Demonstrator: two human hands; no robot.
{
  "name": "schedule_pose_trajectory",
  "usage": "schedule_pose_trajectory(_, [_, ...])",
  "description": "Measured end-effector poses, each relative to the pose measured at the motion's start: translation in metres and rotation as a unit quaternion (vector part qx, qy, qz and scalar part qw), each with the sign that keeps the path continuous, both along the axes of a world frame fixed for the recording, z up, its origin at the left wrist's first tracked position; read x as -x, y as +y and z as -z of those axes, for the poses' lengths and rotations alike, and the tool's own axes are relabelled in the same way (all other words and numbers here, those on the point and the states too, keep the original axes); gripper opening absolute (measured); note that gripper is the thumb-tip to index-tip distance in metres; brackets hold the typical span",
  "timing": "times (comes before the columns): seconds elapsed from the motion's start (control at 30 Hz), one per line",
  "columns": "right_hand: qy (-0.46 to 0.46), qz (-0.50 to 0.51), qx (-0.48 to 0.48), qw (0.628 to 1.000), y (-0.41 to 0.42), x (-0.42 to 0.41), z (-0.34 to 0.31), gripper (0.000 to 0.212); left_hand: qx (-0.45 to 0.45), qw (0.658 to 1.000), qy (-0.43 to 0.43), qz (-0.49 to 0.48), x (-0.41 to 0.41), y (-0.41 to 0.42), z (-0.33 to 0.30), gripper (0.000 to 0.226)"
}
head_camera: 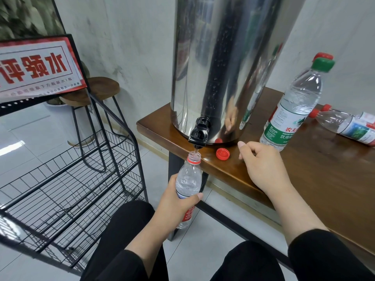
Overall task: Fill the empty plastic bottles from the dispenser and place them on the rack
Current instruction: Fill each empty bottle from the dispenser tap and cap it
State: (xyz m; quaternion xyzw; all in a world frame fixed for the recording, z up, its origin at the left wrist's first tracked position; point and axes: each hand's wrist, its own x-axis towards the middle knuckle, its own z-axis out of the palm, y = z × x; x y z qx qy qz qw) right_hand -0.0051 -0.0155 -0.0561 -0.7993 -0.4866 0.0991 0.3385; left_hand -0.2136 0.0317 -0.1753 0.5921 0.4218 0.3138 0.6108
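The left hand (174, 201) has its fingers wrapped round the middle of the open bottle (188, 179), held under the tap (199, 133) just off the table's (304, 169) front edge. The right hand (261, 163) rests on the table, fingers loosely curled, holding nothing. The thin bottle will likely squash and get heavier, so a gentle hold round the middle is best.

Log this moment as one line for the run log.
step: filling | left hand: holds uncapped bottle under tap | right hand: rests on table, empty | red cap: on table | rack: no bottles seen
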Motion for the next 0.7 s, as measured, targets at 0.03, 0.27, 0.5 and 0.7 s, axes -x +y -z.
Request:
schedule_pose_trajectory(0.03, [0.0,-0.001,0.0,1.0,-0.0001,-0.0002,-0.0002,0.045,0.0,1.0,0.0,0.0,-0.0004,0.0002,0.0003,0.057])
schedule_pose_trajectory(0.27, [0.0,0.0,-0.008,1.0,0.0002,-0.0013,0.0016,0.046,0.008,1.0,-0.005,0.0,-0.0007,0.0011,0.0051,0.057])
schedule_pose_trajectory(0.5, [-0.004,-0.003,-0.004,1.0,-0.0004,-0.0012,0.0011,0.046,0.011,1.0,-0.011,-0.003,-0.001,0.0008,0.0048,0.054])
schedule_pose_trajectory(0.7, [-0.014,-0.009,-0.009,1.0,-0.0016,0.0015,-0.0002,0.043,0.013,1.0,-0.01,0.0,-0.001,0.0009,0.0041,0.055])
